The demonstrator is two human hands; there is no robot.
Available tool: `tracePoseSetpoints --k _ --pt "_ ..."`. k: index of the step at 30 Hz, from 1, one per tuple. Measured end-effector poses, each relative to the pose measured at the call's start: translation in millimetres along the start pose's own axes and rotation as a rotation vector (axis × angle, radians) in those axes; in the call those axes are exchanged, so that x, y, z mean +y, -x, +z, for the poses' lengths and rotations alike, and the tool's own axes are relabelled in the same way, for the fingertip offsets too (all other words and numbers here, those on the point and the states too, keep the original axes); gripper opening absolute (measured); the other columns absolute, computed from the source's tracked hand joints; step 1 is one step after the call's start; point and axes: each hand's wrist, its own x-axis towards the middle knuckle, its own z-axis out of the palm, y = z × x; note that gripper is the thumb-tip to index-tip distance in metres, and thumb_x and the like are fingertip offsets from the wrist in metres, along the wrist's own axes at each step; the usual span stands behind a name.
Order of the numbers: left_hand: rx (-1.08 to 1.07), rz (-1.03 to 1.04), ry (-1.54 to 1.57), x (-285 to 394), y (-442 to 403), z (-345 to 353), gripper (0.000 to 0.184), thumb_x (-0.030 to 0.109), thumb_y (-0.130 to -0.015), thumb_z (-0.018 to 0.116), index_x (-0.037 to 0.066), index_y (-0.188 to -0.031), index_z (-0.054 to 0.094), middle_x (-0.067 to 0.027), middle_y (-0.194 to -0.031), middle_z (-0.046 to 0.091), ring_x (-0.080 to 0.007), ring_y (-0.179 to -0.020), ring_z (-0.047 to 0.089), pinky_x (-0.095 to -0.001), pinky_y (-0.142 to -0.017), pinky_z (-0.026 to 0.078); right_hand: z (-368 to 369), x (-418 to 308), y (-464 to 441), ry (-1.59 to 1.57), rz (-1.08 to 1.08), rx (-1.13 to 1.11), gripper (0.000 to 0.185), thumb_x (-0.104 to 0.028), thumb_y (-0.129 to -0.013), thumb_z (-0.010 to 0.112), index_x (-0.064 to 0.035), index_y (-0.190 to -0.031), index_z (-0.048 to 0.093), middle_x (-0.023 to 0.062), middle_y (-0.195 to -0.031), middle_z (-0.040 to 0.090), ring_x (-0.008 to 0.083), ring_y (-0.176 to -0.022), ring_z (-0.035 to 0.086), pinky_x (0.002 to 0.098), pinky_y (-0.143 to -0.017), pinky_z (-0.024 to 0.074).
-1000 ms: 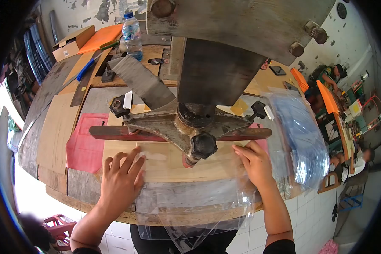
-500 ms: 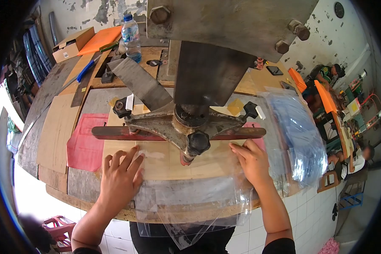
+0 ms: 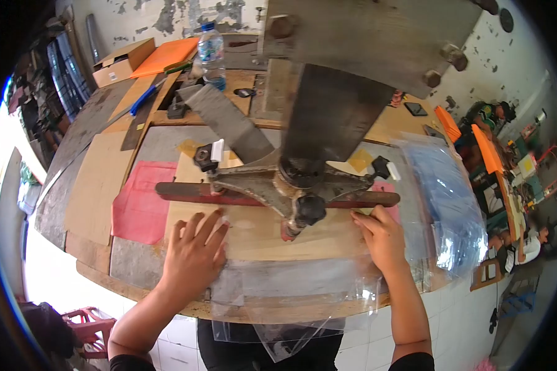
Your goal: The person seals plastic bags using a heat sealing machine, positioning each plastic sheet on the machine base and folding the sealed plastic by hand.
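Observation:
A clear plastic sheet (image 3: 303,281) lies over the tan board (image 3: 260,232) under a metal press, and its loose end hangs past the table's front edge. My left hand (image 3: 195,250) rests on the sheet's left side, fingers spread, tips close to the press's long bar (image 3: 247,196). On the right, my right hand (image 3: 384,238) has its thumb and fingers drawn together at the sheet's far right corner, just below the bar. The bar hangs from a metal bracket with black knobs (image 3: 309,210). How firmly the right fingertips grip is hard to see.
Pink sheets (image 3: 143,201) lie left of the board. A stack of clear bluish plastic (image 3: 445,198) is at the right. Behind stand a water bottle (image 3: 211,59), a cardboard box (image 3: 124,62) and a blue-handled tool (image 3: 143,100). Other people sit at the far right.
The whole view has shifted, so the bench and press appear farther right. Both hands keep nearly the same places by the bar.

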Motion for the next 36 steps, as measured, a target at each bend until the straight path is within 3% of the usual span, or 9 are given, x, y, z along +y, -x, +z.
tracePoseSetpoints --k 13,15,36 --pt "-0.027 0.033 -0.005 -6 3 5 0.046 0.019 -0.087 0.071 0.006 -0.132 0.067 -0.0131 -0.155 0.056 -0.0303 -0.130 0.056 -0.0476 -0.106 0.044 3 -4 0 -0.006 0.019 -0.005 0.027 -0.005 -0.088 0.079 -0.0106 -0.114 0.082 0.0089 -0.086 0.059 0.0261 -0.075 0.064 0.0421 -0.067 0.0512" --pt "-0.032 0.034 -0.004 -6 3 5 0.047 0.019 -0.087 0.071 0.006 -0.132 0.067 -0.0131 -0.154 0.056 -0.0303 -0.130 0.056 -0.0473 -0.106 0.044 0 -7 -1 -0.013 0.094 -0.062 0.028 0.001 -0.088 0.076 -0.0064 -0.115 0.082 0.0118 -0.090 0.062 0.0276 -0.080 0.065 0.0404 -0.071 0.0513" --pt "-0.025 0.037 0.010 -7 2 2 0.044 0.020 -0.091 0.069 0.005 -0.132 0.067 -0.0134 -0.154 0.056 -0.0300 -0.131 0.056 -0.0472 -0.104 0.045 3 -5 -1 -0.006 0.022 0.015 0.026 -0.006 -0.089 0.080 -0.0103 -0.114 0.083 0.0104 -0.086 0.059 0.0267 -0.076 0.063 0.0418 -0.068 0.0511"
